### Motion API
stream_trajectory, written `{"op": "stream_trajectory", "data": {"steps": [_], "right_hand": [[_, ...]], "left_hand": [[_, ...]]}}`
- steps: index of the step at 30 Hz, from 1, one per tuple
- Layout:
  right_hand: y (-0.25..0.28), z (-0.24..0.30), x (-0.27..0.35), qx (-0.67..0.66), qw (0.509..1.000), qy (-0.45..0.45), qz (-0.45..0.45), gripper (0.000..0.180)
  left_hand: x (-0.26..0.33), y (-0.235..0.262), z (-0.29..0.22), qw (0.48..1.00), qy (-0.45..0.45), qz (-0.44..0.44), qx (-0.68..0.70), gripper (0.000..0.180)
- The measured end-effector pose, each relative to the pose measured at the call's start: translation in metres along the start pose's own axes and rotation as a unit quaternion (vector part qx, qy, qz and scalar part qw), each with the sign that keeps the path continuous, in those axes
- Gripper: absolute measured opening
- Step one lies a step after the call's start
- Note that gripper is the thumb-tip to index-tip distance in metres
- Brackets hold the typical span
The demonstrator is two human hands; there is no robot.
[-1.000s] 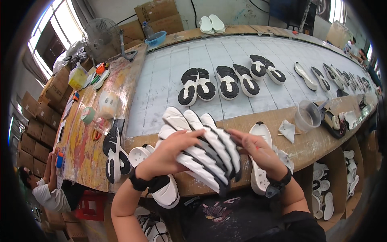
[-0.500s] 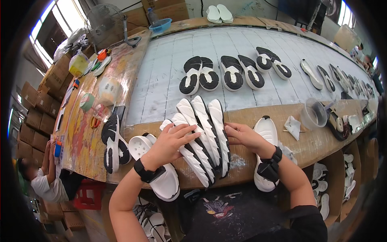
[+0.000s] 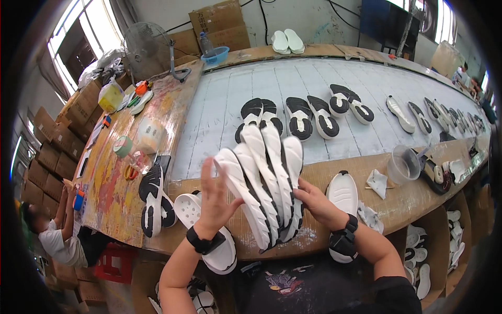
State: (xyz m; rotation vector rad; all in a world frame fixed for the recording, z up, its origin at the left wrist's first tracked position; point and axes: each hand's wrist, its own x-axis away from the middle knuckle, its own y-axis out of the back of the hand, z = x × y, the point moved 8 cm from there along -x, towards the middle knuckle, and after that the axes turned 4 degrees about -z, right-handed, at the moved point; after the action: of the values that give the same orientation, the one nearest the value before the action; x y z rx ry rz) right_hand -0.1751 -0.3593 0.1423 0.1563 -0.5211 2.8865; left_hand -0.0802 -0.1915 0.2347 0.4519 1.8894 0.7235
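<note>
The right hand (image 3: 320, 206) grips the fanned soles (image 3: 267, 175) by their right edge, fingers closed; the left hand (image 3: 213, 203) spreads its fingers loose, thumb at the leftmost sole (image 3: 246, 194); over there, black-bottomed soles (image 3: 299, 124) lie across the tabletop (image 3: 219, 123)

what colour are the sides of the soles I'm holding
The soles' sides are white, clearest in the head view.
</note>
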Motion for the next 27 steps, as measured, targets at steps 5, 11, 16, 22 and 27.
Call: {"op": "stream_trajectory", "data": {"steps": [5,11,16,22,27], "right_hand": [[-0.003,0.051,0.005,0.076,0.990,0.112,0.030,0.063],[0.009,0.052,0.009,0.086,0.981,0.176,0.004,0.062],[0.016,0.047,0.019,0.072,0.985,0.158,0.017,0.050],[0.033,0.014,0.029,0.203,0.970,0.118,0.065,0.059],[0.022,0.026,0.037,0.106,0.984,0.105,0.095,0.076]], "left_hand": [[-0.004,-0.011,0.028,0.920,0.275,0.031,0.277,0.101],[-0.016,0.014,-0.002,0.933,0.159,-0.061,0.317,0.083],[-0.008,0.030,-0.030,0.999,-0.025,-0.010,0.026,0.076],[0.043,-0.002,-0.037,0.961,0.072,0.148,0.222,0.077],[0.046,-0.003,-0.054,0.839,0.193,0.123,0.495,0.057]]}}
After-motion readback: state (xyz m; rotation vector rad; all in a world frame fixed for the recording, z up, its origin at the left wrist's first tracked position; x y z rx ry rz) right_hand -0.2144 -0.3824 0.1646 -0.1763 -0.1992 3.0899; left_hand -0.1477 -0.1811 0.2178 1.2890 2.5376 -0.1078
